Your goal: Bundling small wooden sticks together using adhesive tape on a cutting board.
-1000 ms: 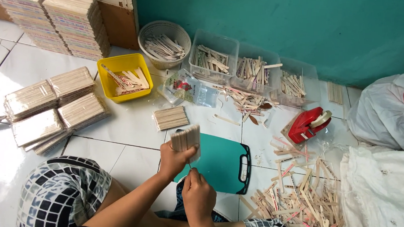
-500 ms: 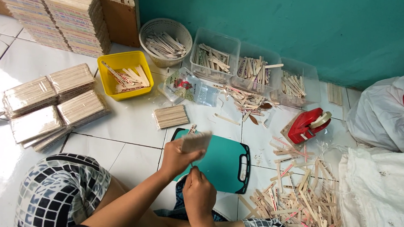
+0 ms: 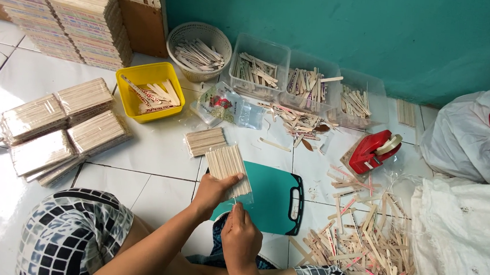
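Left hand point(image 3: 214, 190) clasped on flat stick bundle point(image 3: 229, 164) over green board point(image 3: 272, 198); right hand point(image 3: 240, 235) pinched shut at bundle's lower edge, pinched thing indiscernible. Done: wrapped packs point(image 3: 62, 125) at 9 o'clock. Left: loose sticks point(image 3: 364, 238) at 3 o'clock.

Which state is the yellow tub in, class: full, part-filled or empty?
Part-filled. The yellow tub holds a few sticks lying loose, with bare yellow floor showing around them.
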